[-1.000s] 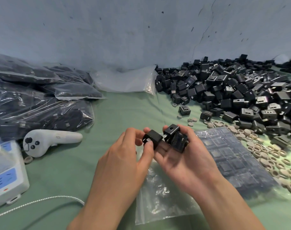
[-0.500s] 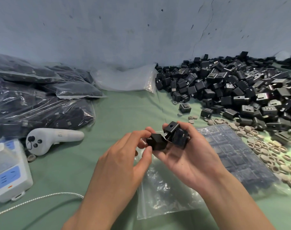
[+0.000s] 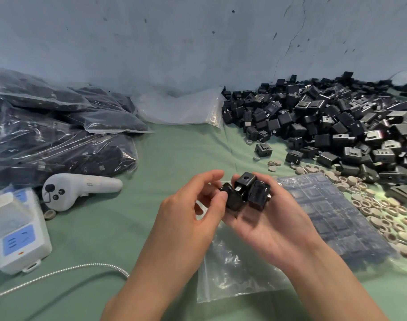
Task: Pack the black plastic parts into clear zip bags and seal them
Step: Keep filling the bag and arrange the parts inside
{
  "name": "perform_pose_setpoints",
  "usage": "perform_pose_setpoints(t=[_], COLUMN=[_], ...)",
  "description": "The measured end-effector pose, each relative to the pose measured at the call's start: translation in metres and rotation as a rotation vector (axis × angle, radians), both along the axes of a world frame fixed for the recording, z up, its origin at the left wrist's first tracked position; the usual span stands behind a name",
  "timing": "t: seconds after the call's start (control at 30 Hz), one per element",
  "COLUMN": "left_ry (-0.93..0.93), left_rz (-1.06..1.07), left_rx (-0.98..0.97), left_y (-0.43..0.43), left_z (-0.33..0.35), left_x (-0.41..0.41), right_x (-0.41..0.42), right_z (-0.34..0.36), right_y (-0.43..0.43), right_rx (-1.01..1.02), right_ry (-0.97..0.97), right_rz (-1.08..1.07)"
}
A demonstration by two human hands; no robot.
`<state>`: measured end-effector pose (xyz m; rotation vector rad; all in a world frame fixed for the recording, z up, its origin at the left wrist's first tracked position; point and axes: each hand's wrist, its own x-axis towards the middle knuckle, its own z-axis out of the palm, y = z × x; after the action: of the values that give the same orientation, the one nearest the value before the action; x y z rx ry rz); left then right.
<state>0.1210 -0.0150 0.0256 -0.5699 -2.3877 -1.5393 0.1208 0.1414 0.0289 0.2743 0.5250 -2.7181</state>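
The work is laid out on a table [image 3: 174, 156] covered in dull green cloth, pushed up against a blue-grey wall [image 3: 197, 42] that is scuffed and has a thin crack running down it. Just above the cloth, near the middle, the left hand [image 3: 186, 218] pinches a black part [image 3: 232, 200] between thumb and curled fingertips. That part is glossy and boxy, with rounded corners. It touches two other parts [image 3: 257, 196] that sit in the upturned right hand [image 3: 274, 228], whose fingers are cupped round them, though from here I can't quite tell how firmly the thumb bears on them. One of the pair shows a round hole in its top face. Under both hands lies a clear zip bag [image 3: 235, 274], flat and crinkled. Just right of it is a filled bag [image 3: 332, 216] with dark parts in neat rows. Beyond that a big loose pile of black parts [image 3: 325, 126] spreads to the wall, with beige rings [image 3: 378, 209] scattered along its near edge. A stack of empty bags [image 3: 179, 107] leans at the wall, and packed bags [image 3: 58, 140] are heaped on the left. In front of those lie a white controller [image 3: 82, 188], a white and blue device [image 3: 19, 232] and a braided metal cable [image 3: 58, 272].
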Motion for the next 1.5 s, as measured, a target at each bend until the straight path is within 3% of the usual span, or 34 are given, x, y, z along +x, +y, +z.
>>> perform_pose_setpoints(t=[0.23, 0.6, 0.87, 1.07, 1.23, 1.33, 1.5], left_ry=[-0.001, 0.169, 0.184, -0.161, -0.481, -0.654, -0.777], left_rz=[0.004, 0.034, 0.108, 0.252, 0.352, 0.267, 0.039], left_rx=[0.041, -0.239, -0.251, 0.059, 0.077, 0.083, 0.16], left_y=[-0.002, -0.007, -0.01, -0.036, -0.067, -0.067, -0.035], left_z=[0.002, -0.001, 0.001, 0.007, -0.006, -0.016, -0.014], left_x=[-0.003, -0.001, -0.002, -0.01, -0.021, -0.02, -0.008], right_x=[-0.001, -0.001, -0.001, -0.001, -0.005, -0.006, -0.006], right_z=[0.0, 0.0, 0.002, 0.005, 0.01, 0.013, 0.014], right_y=[0.001, -0.004, -0.009, 0.006, 0.03, 0.04, 0.048], right_rx=[-0.029, 0.044, 0.074, 0.056, 0.008, -0.012, 0.007], right_ry=[-0.027, 0.004, 0.045, -0.001, -0.068, -0.074, -0.071], right_rz=[-0.031, 0.005, 0.032, -0.15, -0.374, -0.458, -0.504])
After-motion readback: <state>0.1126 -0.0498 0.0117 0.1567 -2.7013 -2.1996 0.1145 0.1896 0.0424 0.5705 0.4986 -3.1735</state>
